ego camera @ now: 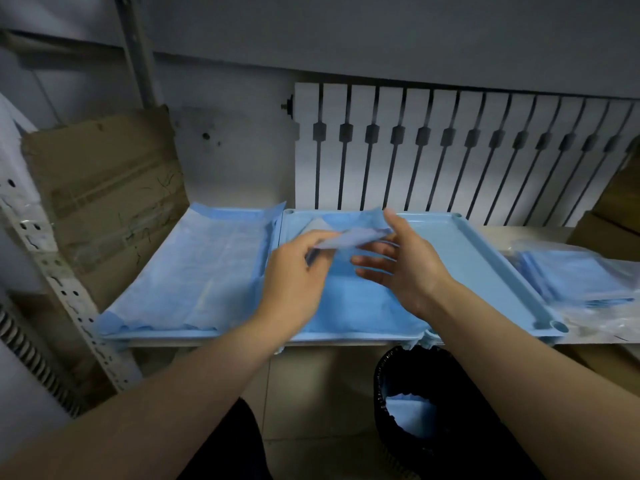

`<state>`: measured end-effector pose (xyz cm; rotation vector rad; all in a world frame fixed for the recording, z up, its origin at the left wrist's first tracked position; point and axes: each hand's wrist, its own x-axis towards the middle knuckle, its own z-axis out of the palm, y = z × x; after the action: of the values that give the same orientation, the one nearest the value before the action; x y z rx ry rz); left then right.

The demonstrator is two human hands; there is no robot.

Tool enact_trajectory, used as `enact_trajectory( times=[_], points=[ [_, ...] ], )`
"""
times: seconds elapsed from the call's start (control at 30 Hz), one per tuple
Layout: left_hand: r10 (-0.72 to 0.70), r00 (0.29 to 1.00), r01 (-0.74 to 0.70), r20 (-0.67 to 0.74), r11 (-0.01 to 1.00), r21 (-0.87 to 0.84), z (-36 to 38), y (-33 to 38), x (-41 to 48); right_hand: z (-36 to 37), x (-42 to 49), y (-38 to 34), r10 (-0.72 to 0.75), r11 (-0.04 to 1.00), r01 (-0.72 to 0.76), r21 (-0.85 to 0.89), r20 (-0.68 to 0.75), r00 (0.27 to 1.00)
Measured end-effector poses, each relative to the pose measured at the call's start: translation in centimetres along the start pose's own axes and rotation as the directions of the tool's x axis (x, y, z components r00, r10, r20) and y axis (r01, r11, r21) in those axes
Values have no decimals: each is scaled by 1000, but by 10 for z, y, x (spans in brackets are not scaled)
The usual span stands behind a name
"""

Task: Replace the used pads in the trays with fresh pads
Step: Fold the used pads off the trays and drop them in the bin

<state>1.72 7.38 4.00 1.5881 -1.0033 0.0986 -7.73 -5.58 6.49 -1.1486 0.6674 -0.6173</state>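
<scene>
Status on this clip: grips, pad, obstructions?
Over right tray: left grip pinching pad, right grip open beside it. Pad only partly unfolded. Nothing in the way.

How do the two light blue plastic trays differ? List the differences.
The left light blue plastic tray is fully covered by a flat pale pad; the right light blue plastic tray has bare floor showing beside a partly folded blue pad. The left hand pinches only the right tray's pad. Both sit side by side.
</scene>
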Motion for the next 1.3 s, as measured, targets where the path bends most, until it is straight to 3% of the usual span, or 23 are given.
enact_trajectory(
  times=[0.1,0.17,0.27,0.43,0.53,0.6,0.67,0.73,0.83,1.0,1.2,1.3],
  points=[
    [-31,998,27,-49,997,-73,-22,28,19,-19,-2,-4,-64,998,63,-16,-125,990],
    [-68,995,58,-77,991,-123,-34,41,26,-33,-5,-1,-135,970,94,-226,-174,975],
    [-113,990,100,-83,983,-151,-46,56,31,-47,-13,8,-194,849,93,-520,-143,971],
    [-168,981,142,-92,960,-241,-57,77,30,-45,-29,-2,-224,705,21,-709,-194,955],
    [-185,977,151,-111,954,-257,-67,87,31,-43,-48,-9,32,717,-99,-690,-109,994],
    [-202,972,169,-123,958,-232,-75,90,36,-43,-57,-16,60,776,-111,-620,-102,993],
    [-215,963,182,-160,963,-198,-84,90,44,-44,-59,-32,-87,851,-14,-524,-167,982],
    [-226,951,189,-212,965,-181,-94,91,54,-44,-57,-58,-279,891,148,-429,-259,925],
    [-253,932,228,-259,966,-125,-109,93,70,-42,-55,-102,-482,831,330,-448,-285,828],
    [-356,903,340,-240,934,-107,-120,109,107,-24,-57,-162,-612,743,466,-481,-207,763],
    [-279,906,269,-318,960,-77,-123,131,163,-4,-35,-218,-770,611,590,-528,-222,599],
    [-248,904,238,-347,969,-73,-126,128,193,3,-12,-239,-802,567,613,-550,-199,563]
  ],
)
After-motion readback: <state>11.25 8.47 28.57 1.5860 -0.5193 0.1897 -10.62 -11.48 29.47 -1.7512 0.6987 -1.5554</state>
